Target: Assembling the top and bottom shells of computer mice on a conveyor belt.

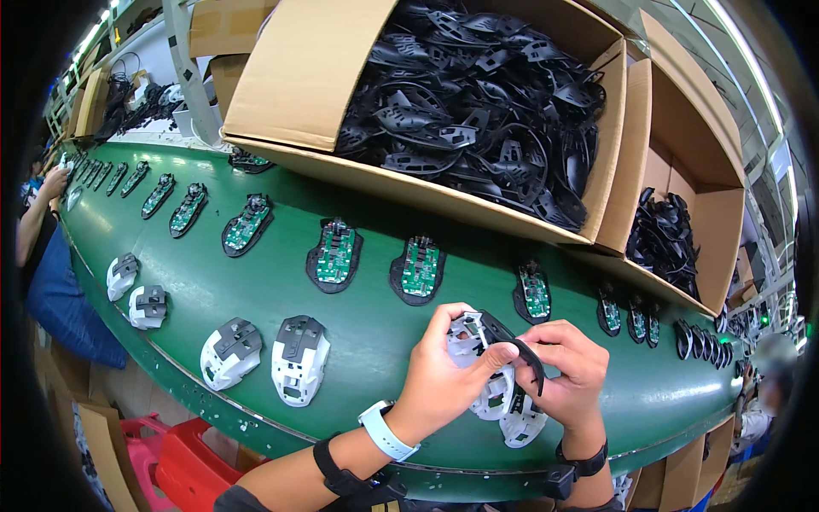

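My left hand (452,371) grips a white computer mouse shell (465,331), its thumb reaching across toward the right hand. The fingers of my right hand (570,369) are closed on a curved black plastic piece (533,362) that meets the shell's edge. How the two parts join is hidden by the fingers. Just below my hands, more white mouse shells (522,427) lie on the green work surface (375,358). To the left lie two grey-and-white mouse shells, one upright (300,360) and one tilted (231,353).
Mouse bases with green circuit boards (334,256) line the surface. A big cardboard box (409,183) of black plastic parts (478,111) stands behind, with a smaller box (719,230) at right. Another person's arm (36,218) is at far left. A red stool (192,469) stands below.
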`<action>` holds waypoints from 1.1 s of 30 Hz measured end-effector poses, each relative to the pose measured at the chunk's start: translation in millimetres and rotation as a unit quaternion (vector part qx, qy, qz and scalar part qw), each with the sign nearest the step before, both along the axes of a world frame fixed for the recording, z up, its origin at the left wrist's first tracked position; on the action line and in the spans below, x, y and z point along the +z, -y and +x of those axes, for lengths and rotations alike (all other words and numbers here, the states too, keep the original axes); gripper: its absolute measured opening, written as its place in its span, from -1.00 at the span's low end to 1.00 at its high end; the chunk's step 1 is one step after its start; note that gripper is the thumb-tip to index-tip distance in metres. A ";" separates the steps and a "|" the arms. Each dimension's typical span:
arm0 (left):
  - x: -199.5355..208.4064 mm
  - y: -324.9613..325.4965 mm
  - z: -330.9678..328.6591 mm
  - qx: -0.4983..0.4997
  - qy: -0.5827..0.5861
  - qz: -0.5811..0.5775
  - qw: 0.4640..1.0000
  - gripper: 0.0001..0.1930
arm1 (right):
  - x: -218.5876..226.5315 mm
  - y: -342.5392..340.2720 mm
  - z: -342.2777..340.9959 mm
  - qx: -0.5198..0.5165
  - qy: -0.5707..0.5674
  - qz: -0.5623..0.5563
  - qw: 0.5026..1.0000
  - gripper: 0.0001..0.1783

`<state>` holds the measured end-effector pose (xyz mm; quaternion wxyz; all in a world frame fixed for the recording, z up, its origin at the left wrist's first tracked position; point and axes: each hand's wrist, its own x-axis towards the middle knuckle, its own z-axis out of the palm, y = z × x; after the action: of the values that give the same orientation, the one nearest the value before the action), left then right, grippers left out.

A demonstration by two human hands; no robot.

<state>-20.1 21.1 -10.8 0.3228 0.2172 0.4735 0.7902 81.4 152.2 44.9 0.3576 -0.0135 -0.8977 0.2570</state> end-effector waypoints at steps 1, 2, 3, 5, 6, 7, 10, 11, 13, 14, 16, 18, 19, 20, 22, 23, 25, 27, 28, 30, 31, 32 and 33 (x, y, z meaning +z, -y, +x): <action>0.2 0.4 0.1 -0.005 -0.001 -0.013 1.000 -0.51 | -0.8 -0.6 1.0 0.005 0.005 0.005 1.000 -0.73; 0.3 1.4 -0.4 -0.010 -0.002 -0.026 1.000 -0.51 | -0.3 -0.8 1.8 0.008 0.004 0.005 1.000 -0.73; 0.7 2.9 -1.2 -0.016 -0.013 -0.046 0.999 -0.54 | 1.1 -0.8 2.8 0.011 0.027 0.007 1.000 -0.68; 2.1 2.0 -0.7 -0.004 -0.019 -0.047 0.999 -0.55 | 4.5 -1.4 5.4 0.010 0.051 0.009 0.999 -0.64; 3.2 1.1 -0.5 0.007 -0.025 -0.049 0.998 -0.57 | 6.2 -2.1 6.1 0.024 0.089 0.001 0.996 -0.58; 5.1 -0.4 -0.4 0.013 0.001 -0.045 0.999 -0.65 | 7.2 -2.5 8.0 0.036 0.127 -0.008 0.991 -0.52; -1.6 0.7 -6.9 0.019 0.019 0.021 0.999 -0.75 | 13.8 -1.1 8.5 0.124 0.160 -0.119 0.972 -0.55; -5.0 -1.7 -8.9 0.006 -0.008 0.034 0.999 -0.77 | -1.1 -3.0 7.2 0.152 0.123 -0.232 0.953 -0.52; 10.0 10.9 -13.7 0.005 -0.039 0.060 0.997 -0.71 | -11.3 18.8 -1.9 0.152 0.071 -0.502 0.849 -0.38; 17.3 14.3 -15.5 0.002 -0.058 0.093 0.994 -0.64 | -15.2 22.6 -1.0 0.189 0.088 -0.535 0.819 -0.35; 11.8 11.4 -20.3 0.004 -0.120 0.087 0.989 -0.56 | -25.3 22.2 -2.9 0.220 0.118 -0.584 0.773 -0.40; 9.7 10.7 -23.2 0.042 -0.199 0.090 0.975 -0.59 | -20.4 21.3 -1.3 0.253 0.087 -0.648 0.713 -0.35; 9.2 10.0 -23.3 0.043 -0.222 0.079 0.971 -0.59 | -19.2 19.6 -0.6 0.240 0.088 -0.619 0.742 -0.30; 6.8 8.5 -23.0 0.048 -0.223 0.079 0.970 -0.60 | -18.8 19.9 -0.1 0.226 0.088 -0.590 0.770 -0.24; 8.9 9.4 -20.8 0.018 -0.139 0.105 0.984 -0.61 | -15.6 28.7 -0.7 0.142 0.128 -0.535 0.823 -0.07; 11.1 10.5 -22.1 0.009 -0.120 0.100 0.988 -0.63 | -18.4 26.9 -1.1 0.149 0.117 -0.542 0.819 -0.11; 13.4 14.8 -25.7 -0.006 -0.080 0.101 0.992 -0.69 | -19.9 16.5 -0.9 0.153 0.108 -0.589 0.786 -0.20; 15.1 17.0 -27.8 -0.004 -0.110 0.097 0.989 -0.73 | -20.1 10.1 0.5 0.121 0.109 -0.519 0.839 -0.29; 16.7 17.7 -26.8 0.000 -0.104 0.095 0.990 -0.75 | -22.4 12.2 0.8 0.100 0.101 -0.449 0.882 -0.32; 17.6 18.2 -27.3 -0.012 -0.082 0.096 0.992 -0.75 | -24.6 8.6 1.6 0.084 0.107 -0.445 0.885 -0.37; 17.8 19.4 -29.0 -0.031 -0.078 0.094 0.992 -0.74 | -23.0 3.5 2.3 0.087 0.101 -0.426 0.895 -0.40; 17.7 19.5 -29.8 -0.051 -0.073 0.092 0.992 -0.73 | -21.4 -2.5 3.7 0.090 0.096 -0.406 0.905 -0.42; 16.1 17.8 -29.8 -0.053 -0.078 0.090 0.991 -0.69 | -24.1 -6.6 5.9 0.099 0.105 -0.436 0.889 -0.41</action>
<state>-49.9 3.3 5.3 0.3055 0.3308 0.4118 0.7923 87.3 158.8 20.8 0.1923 -0.1061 -0.7245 0.6533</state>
